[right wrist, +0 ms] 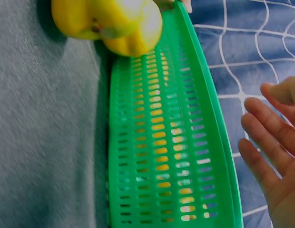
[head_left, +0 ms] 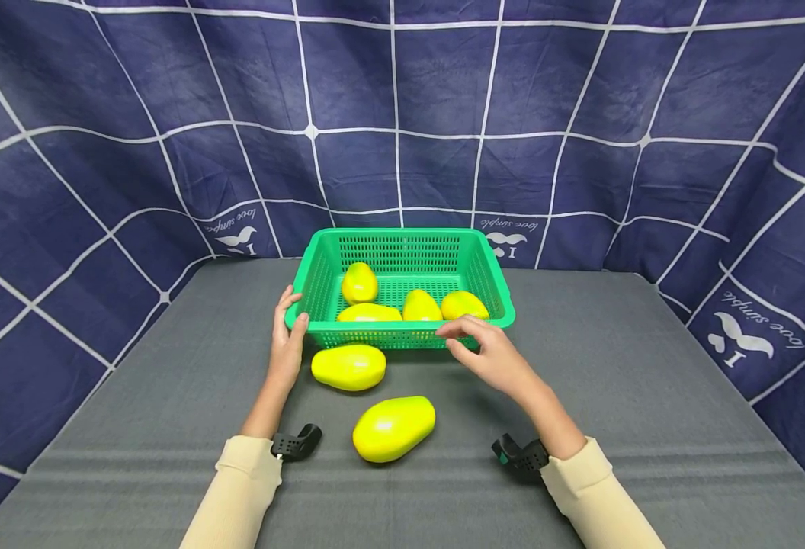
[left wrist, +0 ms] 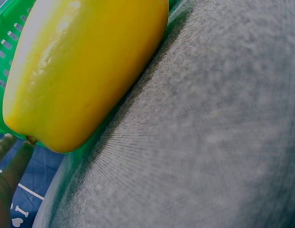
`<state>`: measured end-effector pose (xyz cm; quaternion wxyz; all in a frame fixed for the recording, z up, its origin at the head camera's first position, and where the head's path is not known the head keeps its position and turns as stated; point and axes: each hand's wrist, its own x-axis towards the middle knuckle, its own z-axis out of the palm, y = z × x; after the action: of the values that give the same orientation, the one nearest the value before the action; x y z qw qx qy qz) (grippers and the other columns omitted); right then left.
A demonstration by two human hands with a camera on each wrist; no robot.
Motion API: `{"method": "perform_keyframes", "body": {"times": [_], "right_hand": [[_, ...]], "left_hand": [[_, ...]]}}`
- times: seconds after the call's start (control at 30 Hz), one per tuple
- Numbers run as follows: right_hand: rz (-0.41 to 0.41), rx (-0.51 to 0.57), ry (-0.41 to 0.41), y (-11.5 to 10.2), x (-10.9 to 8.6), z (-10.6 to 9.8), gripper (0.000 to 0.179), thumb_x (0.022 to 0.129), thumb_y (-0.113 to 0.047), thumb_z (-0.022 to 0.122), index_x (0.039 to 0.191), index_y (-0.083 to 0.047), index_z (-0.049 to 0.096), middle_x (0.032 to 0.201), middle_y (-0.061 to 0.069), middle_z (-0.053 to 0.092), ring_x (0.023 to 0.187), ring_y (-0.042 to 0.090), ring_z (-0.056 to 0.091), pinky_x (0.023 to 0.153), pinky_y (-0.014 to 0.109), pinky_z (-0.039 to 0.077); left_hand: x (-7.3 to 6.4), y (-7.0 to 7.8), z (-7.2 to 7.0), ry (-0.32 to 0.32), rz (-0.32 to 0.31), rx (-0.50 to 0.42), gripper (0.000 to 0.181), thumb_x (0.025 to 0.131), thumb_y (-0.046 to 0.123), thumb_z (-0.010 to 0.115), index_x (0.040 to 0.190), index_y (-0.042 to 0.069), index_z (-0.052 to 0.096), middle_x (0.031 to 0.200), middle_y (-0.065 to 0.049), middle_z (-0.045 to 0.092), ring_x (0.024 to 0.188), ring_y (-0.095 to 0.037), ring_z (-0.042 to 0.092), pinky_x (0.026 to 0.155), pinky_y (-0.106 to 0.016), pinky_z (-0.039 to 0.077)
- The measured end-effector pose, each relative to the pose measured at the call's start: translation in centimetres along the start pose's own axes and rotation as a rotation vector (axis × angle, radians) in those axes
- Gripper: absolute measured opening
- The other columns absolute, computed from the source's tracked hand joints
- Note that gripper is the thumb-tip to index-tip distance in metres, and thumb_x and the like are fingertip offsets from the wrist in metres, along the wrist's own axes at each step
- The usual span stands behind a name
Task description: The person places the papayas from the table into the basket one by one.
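Note:
A green plastic basket (head_left: 402, 326) with slotted walls holds several yellow papaya-like fruits (head_left: 359, 284). My left hand (head_left: 286, 347) touches its near left corner, the thumb at the front and the fingers along the left side. Close by that hand lies one papaya-like fruit (head_left: 349, 367), large in the left wrist view (left wrist: 85, 71). Another papaya-like fruit (head_left: 394, 428) rests nearer to me, between the forearms. Over the near rim, toward the right, hovers my right hand (head_left: 488, 354), fingers loosely bent. Nothing shows between those fingers (right wrist: 269, 126) in the right wrist view.
The basket stands on a grey cloth-covered table (head_left: 649, 404). Blue curtain cloth (head_left: 444, 84) with white lines hangs behind and along both sides. A black strap (head_left: 297, 442) circles my left wrist and another black strap (head_left: 521, 454) my right.

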<state>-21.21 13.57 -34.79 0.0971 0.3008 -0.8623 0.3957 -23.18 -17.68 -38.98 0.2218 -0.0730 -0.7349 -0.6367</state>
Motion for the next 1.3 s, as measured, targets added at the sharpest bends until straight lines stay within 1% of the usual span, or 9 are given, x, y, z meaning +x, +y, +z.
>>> {"method": "perform_keyframes", "body": {"times": [0.1, 0.23, 0.4, 0.47, 0.57, 0.67, 0.87, 1.1, 1.3], "right_hand": [[-0.036, 0.034, -0.079, -0.2, -0.1, 0.6, 0.017, 0.086, -0.013, 0.058, 0.102, -0.014, 0.065, 0.1, -0.003, 0.065, 0.093, 0.011, 0.059, 0.084, 0.03, 0.048], [-0.047, 0.055, -0.203, -0.5, -0.2, 1.2, 0.019, 0.086, -0.016, 0.059, 0.104, -0.018, 0.064, 0.103, 0.0, 0.064, 0.095, 0.015, 0.058, 0.085, 0.027, 0.046], [-0.03, 0.107, -0.348, -0.8, -0.3, 2.2, 0.02, 0.086, -0.02, 0.061, 0.106, -0.021, 0.063, 0.107, -0.002, 0.061, 0.103, 0.017, 0.056, 0.09, 0.036, 0.045], [-0.038, 0.135, -0.388, -0.8, -0.3, 2.7, 0.021, 0.085, -0.021, 0.062, 0.106, -0.02, 0.064, 0.109, -0.004, 0.06, 0.105, 0.016, 0.054, 0.093, 0.04, 0.043], [-0.064, 0.167, -0.436, -0.6, -0.4, 3.3, 0.024, 0.084, -0.02, 0.063, 0.108, -0.015, 0.064, 0.109, -0.007, 0.059, 0.107, 0.011, 0.052, 0.095, 0.041, 0.042], [-0.077, 0.171, -0.478, -0.5, -0.5, 3.9, 0.026, 0.083, -0.02, 0.064, 0.108, -0.015, 0.064, 0.111, -0.008, 0.057, 0.108, 0.007, 0.051, 0.096, 0.037, 0.042], [-0.101, 0.184, -0.535, -0.6, -0.6, 4.7, 0.025, 0.082, -0.022, 0.064, 0.107, -0.023, 0.063, 0.113, -0.008, 0.057, 0.109, 0.006, 0.05, 0.097, 0.027, 0.039], [-0.119, 0.292, -0.561, -0.7, -0.8, 5.4, 0.014, 0.083, -0.021, 0.064, 0.097, -0.017, 0.064, 0.109, -0.002, 0.06, 0.104, 0.007, 0.052, 0.095, 0.028, 0.042], [-0.087, 0.293, -0.616, -0.7, -0.9, 5.2, 0.02, 0.082, -0.022, 0.065, 0.102, -0.019, 0.063, 0.113, -0.003, 0.058, 0.107, 0.007, 0.05, 0.095, 0.026, 0.041]], "left_hand": [[0.0, -0.1, 0.0, -0.002, -0.007, 0.001, 0.042, 0.093, 0.01, 0.04, 0.133, -0.001, 0.032, 0.152, -0.01, 0.014, 0.141, -0.024, 0.008, 0.113, -0.046, 0.009], [0.0, -0.2, 0.0, -0.003, -0.006, -0.008, 0.042, 0.093, 0.008, 0.04, 0.133, -0.001, 0.032, 0.152, -0.012, 0.013, 0.141, -0.024, 0.008, 0.112, -0.047, 0.009], [0.0, -0.1, 0.0, -0.004, -0.008, -0.012, 0.042, 0.093, 0.009, 0.039, 0.133, -0.001, 0.032, 0.152, -0.011, 0.013, 0.141, -0.023, 0.008, 0.113, -0.046, 0.01], [0.0, -0.1, 0.1, -0.004, -0.01, -0.011, 0.042, 0.093, 0.009, 0.039, 0.133, -0.001, 0.032, 0.152, -0.01, 0.013, 0.141, -0.023, 0.008, 0.113, -0.045, 0.01], [0.0, -0.1, 0.1, -0.002, -0.01, -0.009, 0.042, 0.093, 0.009, 0.039, 0.133, -0.001, 0.032, 0.152, -0.009, 0.014, 0.141, -0.023, 0.008, 0.113, -0.045, 0.01], [0.0, 0.0, 0.1, -0.001, -0.007, -0.008, 0.042, 0.093, 0.008, 0.039, 0.133, -0.001, 0.032, 0.152, -0.01, 0.014, 0.141, -0.023, 0.008, 0.113, -0.046, 0.01], [0.0, 0.1, 0.1, -0.001, 0.002, -0.006, 0.043, 0.093, 0.011, 0.04, 0.133, -0.002, 0.032, 0.152, -0.013, 0.013, 0.141, -0.024, 0.008, 0.112, -0.047, 0.01], [0.0, 0.0, 0.0, 0.0, -0.008, -0.004, 0.043, 0.093, 0.01, 0.04, 0.133, -0.001, 0.032, 0.152, -0.012, 0.013, 0.141, -0.024, 0.007, 0.112, -0.047, 0.01], [-0.1, 0.0, 0.0, -0.003, -0.014, -0.002, 0.043, 0.093, 0.009, 0.04, 0.134, -0.001, 0.032, 0.152, -0.01, 0.013, 0.141, -0.024, 0.007, 0.112, -0.047, 0.01]]}}
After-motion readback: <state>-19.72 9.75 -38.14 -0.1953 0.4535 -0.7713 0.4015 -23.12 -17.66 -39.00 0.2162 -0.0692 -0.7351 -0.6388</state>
